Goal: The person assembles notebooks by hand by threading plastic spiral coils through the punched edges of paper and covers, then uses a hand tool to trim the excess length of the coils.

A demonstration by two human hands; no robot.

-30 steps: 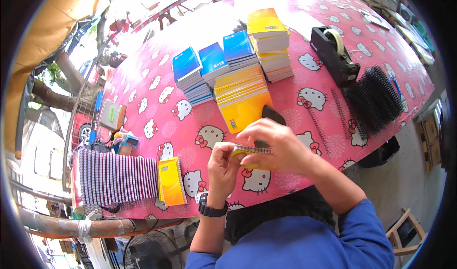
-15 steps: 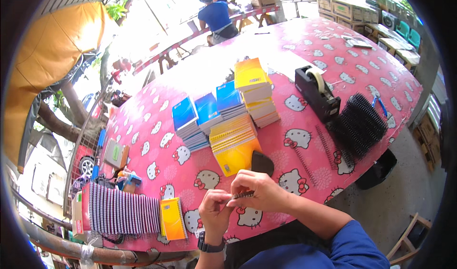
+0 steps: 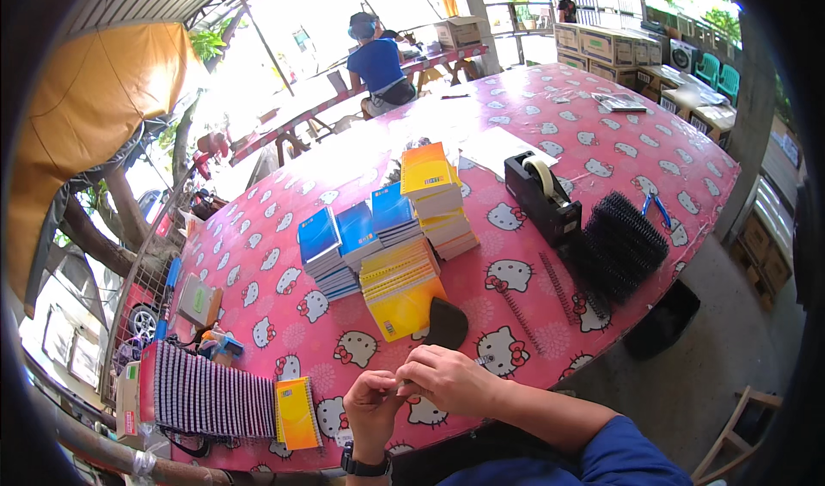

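Close together above the table's near edge, my left hand [image 3: 375, 407] and my right hand [image 3: 449, 380] meet at the fingertips. Both are closed in a pinch. A dark ribbed spiral coil showed under my right fingers half a second ago; now the fingers hide most of it. What the left fingertips pinch is too small to make out. Just beyond my hands lies a dark wedge-shaped block [image 3: 449, 324], against a stack of yellow notebooks [image 3: 397, 301]. Two loose spiral coils [image 3: 519, 318] lie to the right, beside a heap of black spiral coils [image 3: 620, 247].
Blue notebook stacks [image 3: 319, 237] and a taller yellow stack [image 3: 430, 172] stand mid-table. A black tape dispenser [image 3: 543, 202] and blue pliers [image 3: 658, 209] are on the right. At left, a row of spiral-bound notebooks [image 3: 215, 393] ends at a yellow notebook [image 3: 297, 413]. A person [image 3: 378, 65] sits beyond.
The view has tilted up and shifted, so the table appears lower and further left. My hands stay together, with the right fingers now covering the coil that showed before.
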